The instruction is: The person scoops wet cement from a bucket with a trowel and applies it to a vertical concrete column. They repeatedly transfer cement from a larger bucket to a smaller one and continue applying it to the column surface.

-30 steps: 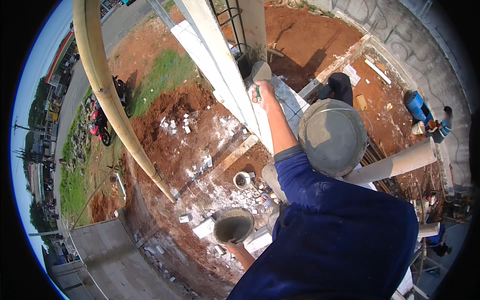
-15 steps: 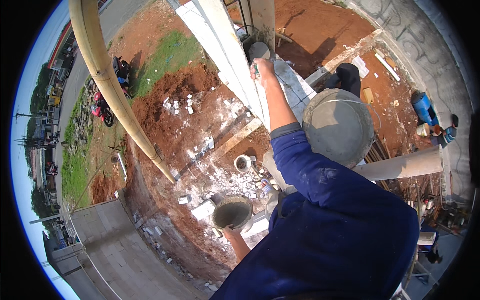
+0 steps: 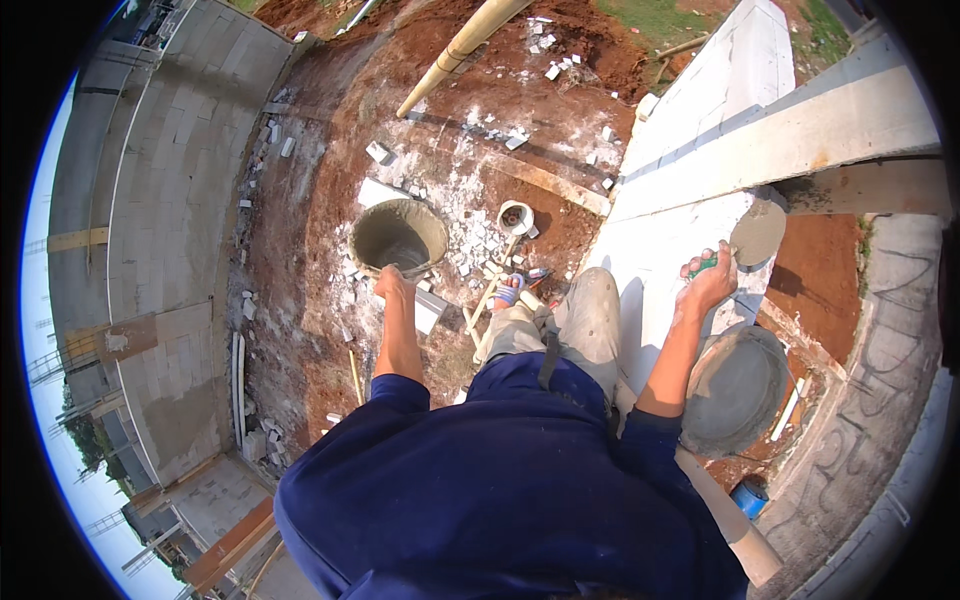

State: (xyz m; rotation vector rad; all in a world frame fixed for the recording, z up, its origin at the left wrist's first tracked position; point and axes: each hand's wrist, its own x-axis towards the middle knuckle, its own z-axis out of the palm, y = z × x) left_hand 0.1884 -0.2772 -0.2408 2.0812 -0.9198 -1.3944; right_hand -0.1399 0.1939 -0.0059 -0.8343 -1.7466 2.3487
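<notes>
My left hand (image 3: 395, 285) grips the near rim of a mortar-crusted bucket (image 3: 372, 232), held out in front of me on the left. The bucket is tilted so its grey inside shows; how much mortar lies in it I cannot tell. On the right, my right hand (image 3: 710, 275) is closed round a green-handled trowel (image 3: 758, 232), whose rounded blade looks grey with mortar. The blade is over or against the pale block wall (image 3: 680, 230). Below my right forearm stands a large round tub (image 3: 781, 375) of smooth grey mortar.
A bamboo pole (image 3: 455, 58) slants ahead. A small white pail (image 3: 515, 217) and broken white blocks (image 3: 378, 152) lie on red soil below me. A concrete beam (image 3: 800, 140) crosses at upper right. Another block wall (image 3: 180, 230) runs along the left; a blue drum (image 3: 748, 497) stands lower right.
My view has swung round to the left. My right hand with the trowel has drawn back from its far reach toward my body. The left hand still holds the bucket.
</notes>
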